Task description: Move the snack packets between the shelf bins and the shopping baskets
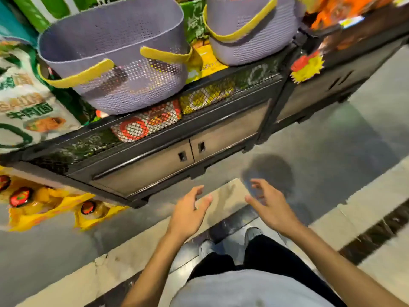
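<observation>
Two purple perforated shopping baskets with yellow handles stand on the shelf bins: a large one at the left and a second one at the right, which holds some packets at its top edge. Snack packets show through the black mesh front of the bin below them. My left hand and my right hand hang low over the floor in front of the shelf, apart from everything, fingers loosely spread and holding nothing.
A black shelf unit with drawer fronts runs across the view. Large noodle packs sit at the left, yellow packets lower left, orange packets top right. My shoes stand on the tiled floor.
</observation>
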`<state>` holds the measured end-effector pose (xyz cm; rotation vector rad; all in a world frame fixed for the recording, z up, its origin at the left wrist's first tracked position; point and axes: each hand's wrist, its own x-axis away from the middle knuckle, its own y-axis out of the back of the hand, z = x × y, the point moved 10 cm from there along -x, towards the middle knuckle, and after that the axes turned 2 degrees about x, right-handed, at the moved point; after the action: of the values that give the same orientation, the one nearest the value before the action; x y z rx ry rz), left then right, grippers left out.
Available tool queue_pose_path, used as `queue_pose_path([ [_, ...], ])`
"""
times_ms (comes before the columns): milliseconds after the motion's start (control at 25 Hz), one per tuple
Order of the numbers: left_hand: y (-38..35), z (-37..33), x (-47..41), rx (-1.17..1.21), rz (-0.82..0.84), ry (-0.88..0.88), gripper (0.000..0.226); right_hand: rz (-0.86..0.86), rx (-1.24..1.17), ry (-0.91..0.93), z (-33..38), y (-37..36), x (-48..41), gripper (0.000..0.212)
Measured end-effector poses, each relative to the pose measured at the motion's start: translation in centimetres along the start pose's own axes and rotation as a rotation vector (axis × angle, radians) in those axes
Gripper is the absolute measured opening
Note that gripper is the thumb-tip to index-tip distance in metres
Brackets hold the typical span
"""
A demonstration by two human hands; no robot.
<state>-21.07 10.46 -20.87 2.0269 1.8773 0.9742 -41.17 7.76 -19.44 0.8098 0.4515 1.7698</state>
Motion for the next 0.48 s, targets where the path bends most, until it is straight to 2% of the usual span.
queue_pose_path([
  [200,-10.3,-7.3,-2.5,-0.097,0.26,-0.142,0.041,-0.191,-0.155,-0.31,-10.9,5.5,6.4,0.041],
  [480,-30.0,-21.1,-2.3,-0.17,0.569,-0.352,0.046,-0.444,-0.347,-0.633,-26.0,14.3,17.5,0.043],
])
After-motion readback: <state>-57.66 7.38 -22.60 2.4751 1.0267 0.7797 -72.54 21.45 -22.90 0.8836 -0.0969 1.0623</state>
